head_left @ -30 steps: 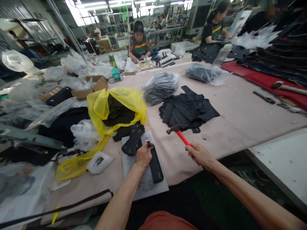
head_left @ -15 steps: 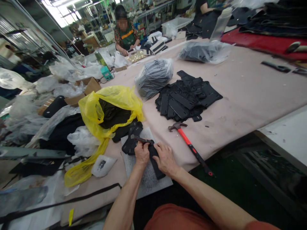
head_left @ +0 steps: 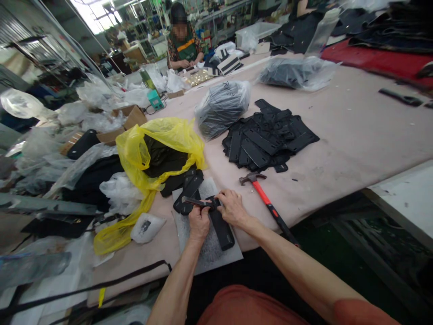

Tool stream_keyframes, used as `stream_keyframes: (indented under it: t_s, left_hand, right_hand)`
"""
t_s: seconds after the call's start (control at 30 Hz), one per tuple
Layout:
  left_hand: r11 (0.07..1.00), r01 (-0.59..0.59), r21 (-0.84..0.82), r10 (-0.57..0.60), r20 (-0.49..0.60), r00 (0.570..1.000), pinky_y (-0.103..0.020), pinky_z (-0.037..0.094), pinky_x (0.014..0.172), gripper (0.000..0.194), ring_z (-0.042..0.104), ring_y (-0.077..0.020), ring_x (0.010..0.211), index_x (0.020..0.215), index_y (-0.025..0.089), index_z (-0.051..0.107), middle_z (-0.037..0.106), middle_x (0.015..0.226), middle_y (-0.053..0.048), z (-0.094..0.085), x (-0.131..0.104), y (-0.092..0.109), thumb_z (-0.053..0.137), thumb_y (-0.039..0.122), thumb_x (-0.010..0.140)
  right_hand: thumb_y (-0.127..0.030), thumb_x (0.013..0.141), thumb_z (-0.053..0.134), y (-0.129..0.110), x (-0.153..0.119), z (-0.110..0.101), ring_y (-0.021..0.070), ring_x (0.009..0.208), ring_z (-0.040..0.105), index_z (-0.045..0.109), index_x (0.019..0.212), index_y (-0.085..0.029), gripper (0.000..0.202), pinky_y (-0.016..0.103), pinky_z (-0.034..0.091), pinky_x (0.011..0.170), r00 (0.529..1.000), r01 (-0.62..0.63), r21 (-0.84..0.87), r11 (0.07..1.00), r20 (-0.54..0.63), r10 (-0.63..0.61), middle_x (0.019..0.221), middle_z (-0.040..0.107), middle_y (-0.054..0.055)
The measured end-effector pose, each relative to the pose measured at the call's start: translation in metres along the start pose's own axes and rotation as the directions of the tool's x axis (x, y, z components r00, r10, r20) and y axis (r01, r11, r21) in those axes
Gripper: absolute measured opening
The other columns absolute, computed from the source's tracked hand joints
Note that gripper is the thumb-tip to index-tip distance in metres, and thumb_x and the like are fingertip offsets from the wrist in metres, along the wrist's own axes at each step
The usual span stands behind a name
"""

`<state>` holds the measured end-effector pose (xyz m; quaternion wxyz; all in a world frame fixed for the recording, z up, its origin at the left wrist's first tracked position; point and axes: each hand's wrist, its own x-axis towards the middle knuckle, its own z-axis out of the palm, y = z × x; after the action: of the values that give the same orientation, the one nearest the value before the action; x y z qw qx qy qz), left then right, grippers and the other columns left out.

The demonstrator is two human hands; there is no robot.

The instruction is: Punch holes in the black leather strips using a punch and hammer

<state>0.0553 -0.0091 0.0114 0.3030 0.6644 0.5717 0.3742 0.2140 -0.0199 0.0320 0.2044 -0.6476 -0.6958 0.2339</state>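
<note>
My left hand [head_left: 199, 220] is closed round a dark metal tool [head_left: 194, 201], whose far end points left. My right hand [head_left: 232, 206] lies at the upper end of a long black piece [head_left: 222, 230], fingers bent against it; what they grip is too small to tell. That piece rests on a grey speckled board [head_left: 209, 257]. Further black pieces [head_left: 189, 192] overlap the board's upper left corner. To the right of my hands lies a hammer [head_left: 265, 198] with a red and black handle. Beyond it is a pile of black pieces [head_left: 267, 137].
A yellow bag [head_left: 135, 149] with dark contents stands at the left, near a small white packet [head_left: 147, 228]. Plastic-wrapped bundles [head_left: 223, 108] lie further back. A person [head_left: 184, 45] works across the table [head_left: 355, 135], whose edge runs along the right.
My right hand has moved up along the black piece, uncovering more of its lower part. The tool in my left hand has shifted slightly left. The whole view has turned a little.
</note>
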Motion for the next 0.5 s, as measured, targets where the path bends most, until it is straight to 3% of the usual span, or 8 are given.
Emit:
stream_keyframes:
  t_s: [0.2, 0.5]
  left_hand:
    - [1.000, -0.003, -0.008, 0.003, -0.006, 1.000, -0.035, 0.055, 0.086, 0.018, 0.069, -0.0195, 0.092, 0.096, 0.020, 0.067, 0.074, 0.097, -0.005, -0.001, 0.001, -0.001, 0.052, 0.018, 0.086]
    - [1.000, -0.012, -0.007, 0.012, -0.019, 1.000, -0.031, 0.055, 0.085, 0.019, 0.070, -0.0185, 0.091, 0.098, 0.019, 0.066, 0.074, 0.097, -0.005, 0.002, 0.001, -0.005, 0.052, 0.016, 0.086]
  right_hand:
    - [-0.021, 0.084, 0.057, -0.002, 0.009, 0.005, 0.0241, 0.104, 0.046, 0.064, 0.103, -0.025, 0.021, 0.038, 0.032, 0.087, 0.999, -0.003, -0.043, 0.999, -0.048, 0.001, 0.113, 0.054, 0.007]
    - [-0.014, 0.080, 0.052, -0.010, 0.011, 0.017, 0.0214, 0.099, 0.048, 0.060, 0.082, -0.020, 0.010, 0.035, 0.034, 0.084, 0.993, -0.045, 0.048, 0.998, -0.109, 0.050, 0.103, 0.057, 0.006]
